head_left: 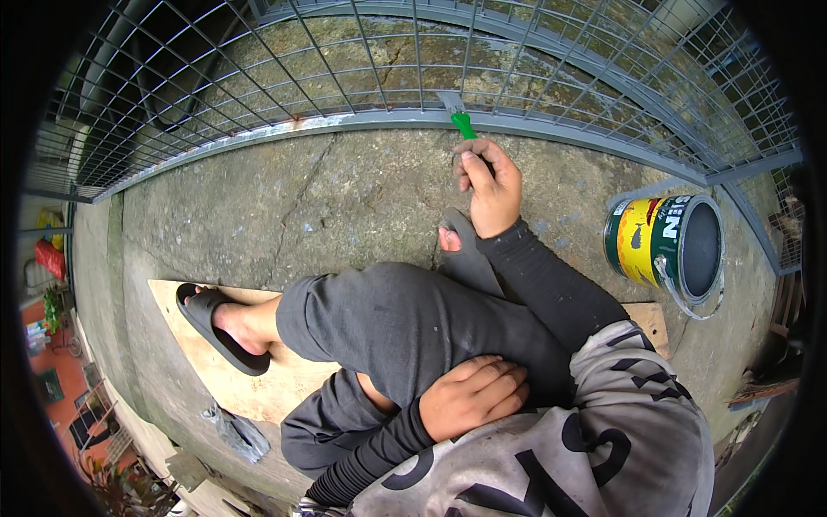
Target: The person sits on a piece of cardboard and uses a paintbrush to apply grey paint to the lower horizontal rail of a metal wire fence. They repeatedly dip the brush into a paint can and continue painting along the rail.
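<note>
Pinched in the fingers of my right hand (493,188) is a paintbrush (463,125) with a green handle. Its bristle end, tinged grey, is at the bottom rail (345,121) of a grey wire mesh panel (388,56). Whether the bristles press on the rail or sit just above it, I cannot tell. My left hand (474,398) lies on my thigh, holding nothing, its fingers laid out over the dark grey trousers (379,319). A paint can (642,237), green and yellow, stands to the right, with grey paint around its rim and a wire handle hanging down.
Mesh panels curve across the far side and down the right. Under my sandalled left foot is a plywood board (250,370). A crumpled grey plastic bag (237,433) lies beside it on the stained concrete floor (215,215). Potted plants (129,491) stand at the lower left.
</note>
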`<state>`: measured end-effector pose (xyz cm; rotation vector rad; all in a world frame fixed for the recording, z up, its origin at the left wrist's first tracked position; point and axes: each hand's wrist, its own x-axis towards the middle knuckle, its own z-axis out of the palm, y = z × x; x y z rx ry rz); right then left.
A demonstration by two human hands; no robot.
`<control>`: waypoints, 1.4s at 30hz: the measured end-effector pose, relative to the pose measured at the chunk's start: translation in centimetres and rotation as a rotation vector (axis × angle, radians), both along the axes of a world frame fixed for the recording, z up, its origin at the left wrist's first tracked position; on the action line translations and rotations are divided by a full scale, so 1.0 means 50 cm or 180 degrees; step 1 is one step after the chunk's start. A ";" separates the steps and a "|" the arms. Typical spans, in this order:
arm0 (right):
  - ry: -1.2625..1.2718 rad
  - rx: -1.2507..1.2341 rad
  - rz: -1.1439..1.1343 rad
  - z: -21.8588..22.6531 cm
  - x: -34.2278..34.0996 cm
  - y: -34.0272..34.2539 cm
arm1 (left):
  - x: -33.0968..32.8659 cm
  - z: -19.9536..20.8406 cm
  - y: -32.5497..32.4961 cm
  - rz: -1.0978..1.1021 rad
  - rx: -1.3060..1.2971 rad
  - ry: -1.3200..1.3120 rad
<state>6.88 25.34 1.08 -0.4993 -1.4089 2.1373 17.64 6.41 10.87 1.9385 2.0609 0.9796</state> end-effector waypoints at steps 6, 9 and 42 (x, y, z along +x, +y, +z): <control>-0.0332 0.0085 -0.0085 0.027 0.022 -0.009 | 0.001 -0.001 0.001 0.0000 -0.0014 -0.0011; -0.0400 -0.0114 -0.0010 0.011 0.012 -0.006 | 0.002 -0.002 0.000 0.0030 -0.0001 0.0039; -0.0501 0.0839 0.0171 -0.034 -0.021 -0.011 | 0.000 0.004 0.005 -0.0008 -0.0010 0.0035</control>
